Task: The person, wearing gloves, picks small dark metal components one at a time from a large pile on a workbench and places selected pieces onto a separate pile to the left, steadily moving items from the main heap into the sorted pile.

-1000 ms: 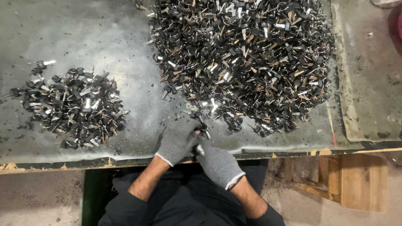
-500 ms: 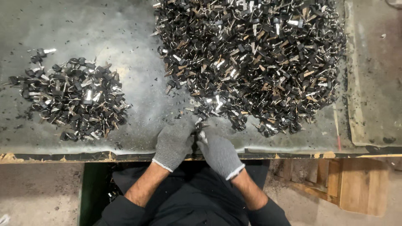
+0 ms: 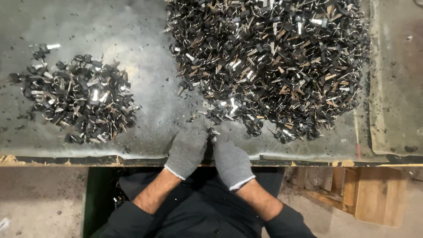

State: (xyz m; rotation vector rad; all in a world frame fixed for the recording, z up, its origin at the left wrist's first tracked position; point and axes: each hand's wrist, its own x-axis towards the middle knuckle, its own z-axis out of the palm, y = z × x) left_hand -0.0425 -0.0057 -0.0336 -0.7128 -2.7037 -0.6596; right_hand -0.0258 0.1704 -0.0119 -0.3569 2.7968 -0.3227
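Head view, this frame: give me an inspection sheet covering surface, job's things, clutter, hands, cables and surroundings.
Surface: grey metal table top, scuffed and dusty, edge worn.
Job's things: small metal piece pinched between both hands at the table's near edge; big heap of metal pieces behind them; smaller heap off to the left.
Clutter: dark crumbs and a few stray pieces scattered between the heaps.
Hands: left hand and right hand, both in grey knit gloves, fingers meeting on the piece.
Cables: nothing seen.
Surroundings: wooden pallet on the floor at right; green frame under the table.
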